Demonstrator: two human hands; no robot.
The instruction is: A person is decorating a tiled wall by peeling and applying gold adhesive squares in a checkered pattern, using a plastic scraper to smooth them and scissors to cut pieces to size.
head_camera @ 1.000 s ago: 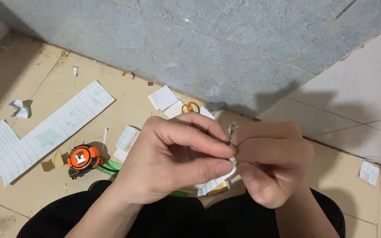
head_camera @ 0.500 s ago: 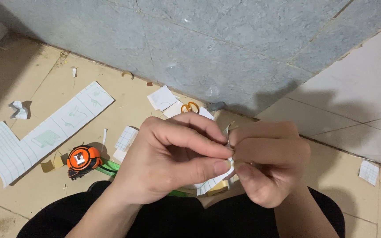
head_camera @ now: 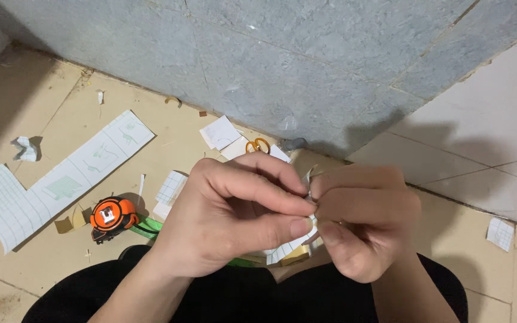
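Pinching a small white paper piece (head_camera: 311,206) between both thumbs and forefingers, the left hand (head_camera: 228,221) and right hand (head_camera: 363,224) met above the lap, steadying it close for fine work; an orange tape measure (head_camera: 112,216) lay on the floor.

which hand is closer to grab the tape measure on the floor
Left. The left hand is on the same side as the orange tape measure, nearer than the right hand. Both hands pinch a small white paper piece.

The hands (head_camera: 306,218) cover most of a small paper piece (head_camera: 308,177); scissors (head_camera: 258,145) at twelve o'clock show only handles.
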